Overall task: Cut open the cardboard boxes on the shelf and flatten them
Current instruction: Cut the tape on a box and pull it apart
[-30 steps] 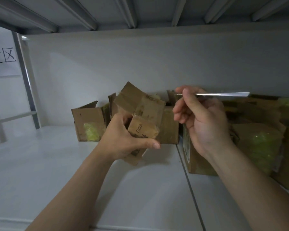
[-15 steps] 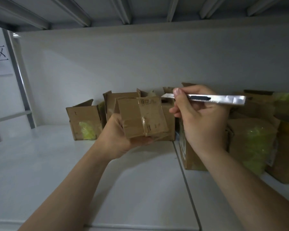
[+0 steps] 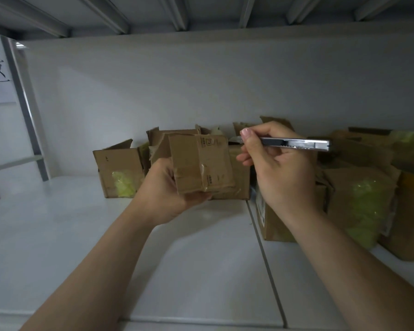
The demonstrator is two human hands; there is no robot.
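Fingers of left hand point(image 3: 164, 192) curl round small taped box point(image 3: 201, 163) above the shelf point(image 3: 58, 235), right hand point(image 3: 280, 170) pinching metal utility knife point(image 3: 294, 144) beside it.

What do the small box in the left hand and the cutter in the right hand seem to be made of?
Small box: brown cardboard, matte, creased at the edges; a glossy clear tape strip runs down its face. Cutter: probably metal, silvery with bright glints, though coated plastic cannot be ruled out.
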